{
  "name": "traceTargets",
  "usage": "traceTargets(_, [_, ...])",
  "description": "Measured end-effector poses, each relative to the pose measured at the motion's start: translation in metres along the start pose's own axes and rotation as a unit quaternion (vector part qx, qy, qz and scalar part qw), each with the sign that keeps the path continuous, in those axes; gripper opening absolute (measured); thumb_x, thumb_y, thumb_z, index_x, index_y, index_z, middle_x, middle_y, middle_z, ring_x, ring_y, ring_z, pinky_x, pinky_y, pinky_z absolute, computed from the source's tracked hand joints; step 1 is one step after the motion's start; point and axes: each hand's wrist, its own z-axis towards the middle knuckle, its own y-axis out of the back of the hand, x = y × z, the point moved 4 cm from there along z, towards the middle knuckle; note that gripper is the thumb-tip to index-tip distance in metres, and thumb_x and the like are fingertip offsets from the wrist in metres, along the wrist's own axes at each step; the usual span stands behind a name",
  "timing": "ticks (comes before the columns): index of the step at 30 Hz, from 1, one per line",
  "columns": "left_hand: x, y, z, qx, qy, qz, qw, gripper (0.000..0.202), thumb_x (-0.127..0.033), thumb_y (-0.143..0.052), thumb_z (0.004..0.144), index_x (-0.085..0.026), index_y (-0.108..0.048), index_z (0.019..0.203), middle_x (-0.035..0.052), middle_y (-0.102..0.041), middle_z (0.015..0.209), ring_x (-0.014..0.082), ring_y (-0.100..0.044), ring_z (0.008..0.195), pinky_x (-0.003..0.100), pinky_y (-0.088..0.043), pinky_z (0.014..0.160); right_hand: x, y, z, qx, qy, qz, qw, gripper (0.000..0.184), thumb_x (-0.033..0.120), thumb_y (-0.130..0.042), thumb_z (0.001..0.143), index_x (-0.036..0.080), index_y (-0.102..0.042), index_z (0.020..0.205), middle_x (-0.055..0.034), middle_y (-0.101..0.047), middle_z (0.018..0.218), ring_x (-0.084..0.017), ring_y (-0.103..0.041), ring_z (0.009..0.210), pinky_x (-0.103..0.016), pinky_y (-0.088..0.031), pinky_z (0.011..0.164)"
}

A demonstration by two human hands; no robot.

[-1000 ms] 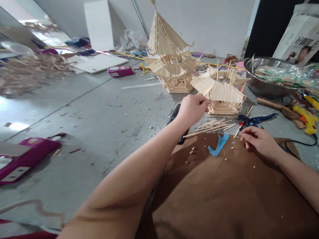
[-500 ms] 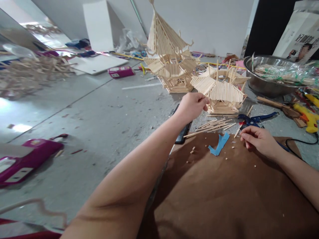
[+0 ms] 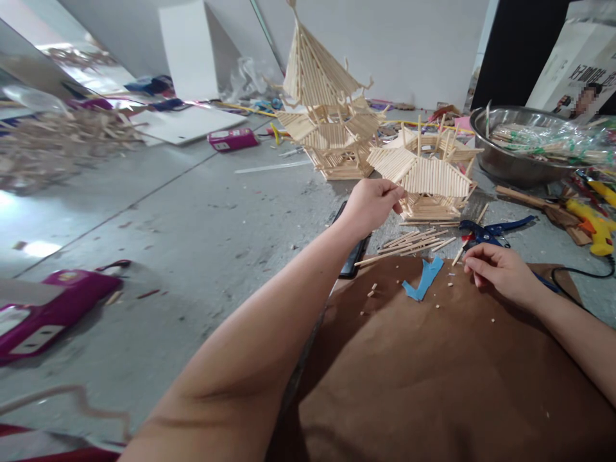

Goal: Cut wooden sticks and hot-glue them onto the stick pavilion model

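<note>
At the lower left edge of a small stick-built pavilion model [image 3: 436,174], my left hand [image 3: 371,204] is closed in a pinch. Whatever its fingertips hold, if anything, is too small to make out. A loose pile of thin wooden sticks [image 3: 416,241] lies just below that hand, and a dark phone [image 3: 350,264] is partly hidden under the wrist. My right hand [image 3: 500,273] hovers over the brown sheet [image 3: 447,378] with its fingers curled together, nothing visible in them. Beside it lie blue-handled cutters [image 3: 495,230] and a torn blue strip [image 3: 423,280].
Behind the left hand stands a taller stick pagoda [image 3: 332,96]. A steel bowl [image 3: 510,163] of wrapped sticks is at the right, near a yellow glue gun [image 3: 597,224] with a black cord. Purple power strips [image 3: 52,308] and scattered wood pieces [image 3: 72,141] lie at the left.
</note>
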Motion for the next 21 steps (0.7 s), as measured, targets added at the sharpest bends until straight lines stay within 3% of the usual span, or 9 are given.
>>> traceTargets(13, [-0.0019, -0.0029, -0.0021, 0.026, 0.042, -0.086, 0.995, 0.028, -0.028, -0.044, 0.077, -0.007, -0.062, 0.076, 0.0029, -0.060, 0.056, 0.0014, -0.031, 0.030, 0.017, -0.023, 0.034, -0.0019, -0.0007, -0.0005, 0.003, -0.005, 0.002, 1.000, 0.020, 0.038, -0.053, 0.075, 0.018, -0.053, 0.079, 0.0015, -0.054, 0.069, -0.006, -0.046, 0.046, -0.021, -0.038, 0.044])
traceTargets(21, [-0.0010, -0.0044, -0.0027, 0.012, 0.046, -0.102, 0.994, 0.024, -0.027, -0.045, 0.077, -0.009, -0.061, 0.072, 0.0026, -0.061, 0.057, 0.0011, -0.032, 0.030, 0.016, -0.024, 0.033, -0.0007, -0.0011, -0.0011, 0.003, -0.012, 0.008, 1.000, 0.020, 0.037, -0.053, 0.074, 0.018, -0.053, 0.079, 0.0013, -0.054, 0.069, -0.006, -0.046, 0.047, -0.021, -0.038, 0.044])
